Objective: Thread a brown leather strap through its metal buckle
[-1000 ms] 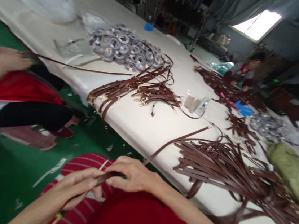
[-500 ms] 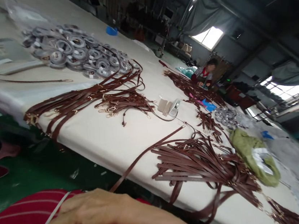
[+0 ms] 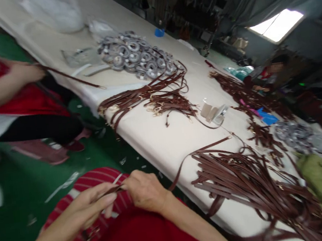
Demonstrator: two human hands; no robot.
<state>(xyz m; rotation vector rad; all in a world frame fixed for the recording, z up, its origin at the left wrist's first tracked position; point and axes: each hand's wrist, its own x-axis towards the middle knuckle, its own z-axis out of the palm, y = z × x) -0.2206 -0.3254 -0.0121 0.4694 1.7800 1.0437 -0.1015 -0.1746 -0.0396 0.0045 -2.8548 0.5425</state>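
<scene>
Apparently, the step in hand is work on a short stretch of brown strap (image 3: 111,190), held clear of the table (image 3: 151,137), off its near edge and above the person's lap. The left hand (image 3: 91,205) pinches it between thumb and fingers; the right hand (image 3: 146,190) curls closed around it just beside. A longer strap (image 3: 181,167) crosses that edge near the right wrist; whether it is the same piece, I cannot tell. Probably the next move calls for a steady left pinch and a small right-hand adjustment.
</scene>
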